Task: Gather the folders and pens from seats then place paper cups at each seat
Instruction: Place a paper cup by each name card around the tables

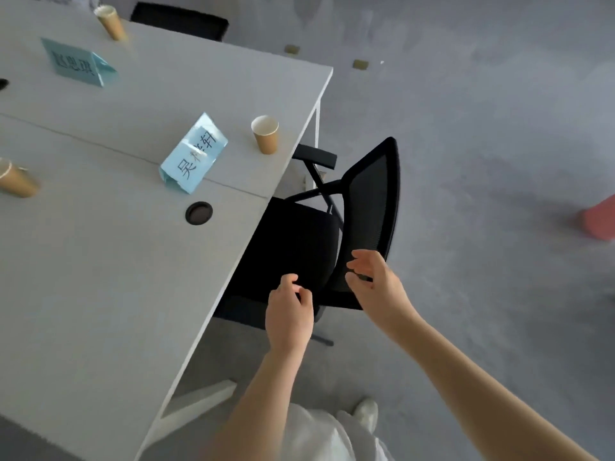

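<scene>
A brown paper cup (265, 134) stands upright near the table's right edge, beside a light blue name card (194, 154). Another cup (110, 21) stands at the far side and a third (16, 178) at the left edge. My left hand (289, 313) hovers over the seat of a black mesh chair (366, 207), fingers loosely curled and holding nothing. My right hand (376, 281) is open, its fingers spread close to the lower edge of the chair's backrest. No folders or pens are in view.
The grey table (100, 277) fills the left half, with a black cable grommet (198, 212) and a second blue name card (78, 63). Another black chair (179, 23) stands at the far side. A pink object (599, 221) sits on the grey floor at right.
</scene>
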The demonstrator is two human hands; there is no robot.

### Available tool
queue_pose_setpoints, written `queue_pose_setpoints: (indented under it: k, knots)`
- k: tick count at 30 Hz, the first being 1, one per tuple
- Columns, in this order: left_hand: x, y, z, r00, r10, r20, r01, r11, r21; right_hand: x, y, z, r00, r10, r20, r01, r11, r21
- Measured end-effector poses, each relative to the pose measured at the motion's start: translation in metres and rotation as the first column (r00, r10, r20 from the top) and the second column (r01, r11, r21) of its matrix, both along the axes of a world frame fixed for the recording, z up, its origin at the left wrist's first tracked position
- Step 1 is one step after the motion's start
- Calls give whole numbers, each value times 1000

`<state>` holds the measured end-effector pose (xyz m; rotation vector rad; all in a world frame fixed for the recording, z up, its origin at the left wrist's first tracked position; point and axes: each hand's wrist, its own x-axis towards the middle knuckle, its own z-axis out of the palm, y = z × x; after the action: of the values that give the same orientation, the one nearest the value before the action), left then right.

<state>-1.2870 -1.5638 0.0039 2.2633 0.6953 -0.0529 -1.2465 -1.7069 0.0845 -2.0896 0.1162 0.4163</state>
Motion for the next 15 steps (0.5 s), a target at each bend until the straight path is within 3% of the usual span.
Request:
queue_pose_setpoints:
  k: [5, 15]
  knots:
    - [30, -39, 4, 994, 112, 5, -113, 993, 18, 61, -32, 5, 988, 152, 11, -152, 988, -3]
    - [131, -26, -18, 927, 374, -31, -372, 927, 45, 202, -10, -11, 912, 410, 8, -409, 912, -29]
